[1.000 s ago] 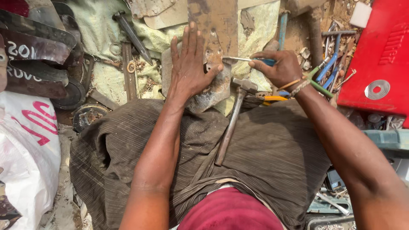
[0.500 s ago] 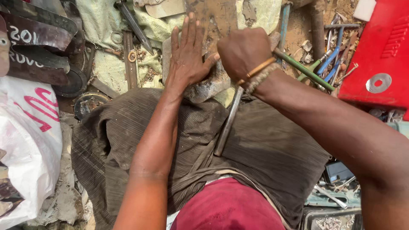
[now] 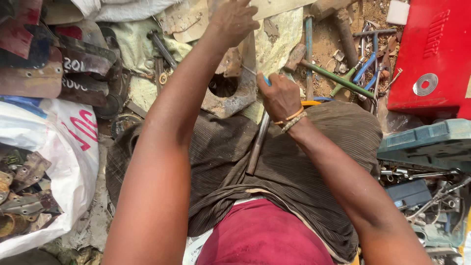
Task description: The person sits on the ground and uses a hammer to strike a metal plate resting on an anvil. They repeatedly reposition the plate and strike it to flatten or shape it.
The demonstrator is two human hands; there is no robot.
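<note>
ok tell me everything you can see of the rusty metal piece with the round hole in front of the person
The rusty metal piece is a flat, thick, corroded plate, brown-grey and ragged-edged, with a large round hole near its left side. It lies on the littered ground past the person's knees. The left hand reaches over its far end; the right hand is beside it.

We see a rusty, rough metal plate (image 3: 230, 95), a dull steel hammer handle (image 3: 257, 145), ribbed brown cloth trousers (image 3: 304, 162) and a glossy red metal box (image 3: 436, 54).
</note>
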